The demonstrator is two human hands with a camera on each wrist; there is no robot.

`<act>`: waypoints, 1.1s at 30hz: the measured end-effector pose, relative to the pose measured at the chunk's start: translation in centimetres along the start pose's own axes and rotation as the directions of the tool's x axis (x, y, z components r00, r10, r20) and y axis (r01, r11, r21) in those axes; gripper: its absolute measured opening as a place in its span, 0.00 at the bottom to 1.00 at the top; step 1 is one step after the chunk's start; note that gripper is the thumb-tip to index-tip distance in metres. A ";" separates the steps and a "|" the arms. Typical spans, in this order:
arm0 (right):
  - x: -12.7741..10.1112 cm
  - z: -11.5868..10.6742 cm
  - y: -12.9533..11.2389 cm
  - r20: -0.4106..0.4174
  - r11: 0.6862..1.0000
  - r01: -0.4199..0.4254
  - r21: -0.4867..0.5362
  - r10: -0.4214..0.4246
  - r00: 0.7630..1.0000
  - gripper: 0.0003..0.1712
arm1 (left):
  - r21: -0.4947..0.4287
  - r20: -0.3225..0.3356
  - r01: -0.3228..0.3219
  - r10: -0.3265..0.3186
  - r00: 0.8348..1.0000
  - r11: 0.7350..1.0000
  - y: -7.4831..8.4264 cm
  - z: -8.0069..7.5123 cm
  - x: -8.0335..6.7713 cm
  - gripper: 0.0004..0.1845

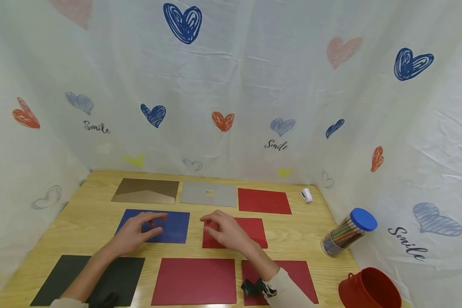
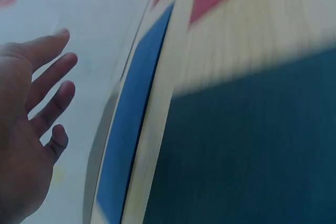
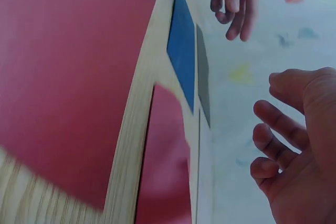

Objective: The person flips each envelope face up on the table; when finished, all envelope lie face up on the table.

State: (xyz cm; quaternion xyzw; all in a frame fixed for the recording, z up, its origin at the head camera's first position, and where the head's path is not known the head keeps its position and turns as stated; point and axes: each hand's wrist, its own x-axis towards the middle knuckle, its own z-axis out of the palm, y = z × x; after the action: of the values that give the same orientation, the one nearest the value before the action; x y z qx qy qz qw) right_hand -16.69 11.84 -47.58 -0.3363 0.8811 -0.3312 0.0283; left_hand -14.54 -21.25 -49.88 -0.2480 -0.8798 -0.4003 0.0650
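Observation:
Several coloured envelopes lie flat in rows on a wooden table (image 1: 292, 239). My left hand (image 1: 136, 231) hovers over the blue envelope (image 1: 173, 226) in the middle row, fingers spread and relaxed, holding nothing. In the left wrist view the left hand (image 2: 31, 124) is open above the blue envelope (image 2: 131, 124). My right hand (image 1: 223, 229) is over the left edge of a red envelope (image 1: 254, 229), fingers loosely bent, nothing in them. The right wrist view shows the right hand (image 3: 294, 145) open above the red envelope (image 3: 163, 166).
Back row: a brown envelope (image 1: 146, 191), a grey one (image 1: 208, 193), a red one (image 1: 263, 201). Front row: a black one (image 1: 61, 278) and two red ones (image 1: 194, 280). A white stapler (image 1: 306, 195), a pencil tub with blue lid (image 1: 348, 232) and a red container (image 1: 369, 291) stand right.

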 end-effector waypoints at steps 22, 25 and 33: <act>7.0 9.1 -7.0 0.441 0.969 0.226 -0.101 -0.160 0.883 0.21 | 0.201 -0.166 0.291 -0.260 0.951 0.935 -6.0 -9.9 -12.6 0.25; 7.4 10.0 -7.8 0.484 0.960 0.260 -0.104 -0.180 0.856 0.22 | 0.208 -0.180 0.326 -0.292 0.939 0.922 -6.2 -10.3 -13.6 0.26; 7.4 10.8 -8.6 0.557 0.953 0.273 -0.134 -0.156 0.816 0.22 | 0.212 -0.160 0.402 -0.374 0.913 0.891 -6.4 -10.6 -14.3 0.27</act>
State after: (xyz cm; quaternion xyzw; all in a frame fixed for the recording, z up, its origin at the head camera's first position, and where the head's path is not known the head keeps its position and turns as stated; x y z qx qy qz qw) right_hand -14.55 -3.57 -49.47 -0.5144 0.8230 -0.1304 0.2025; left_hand -6.15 -38.10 -51.60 -0.0339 -0.9482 -0.3093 0.0635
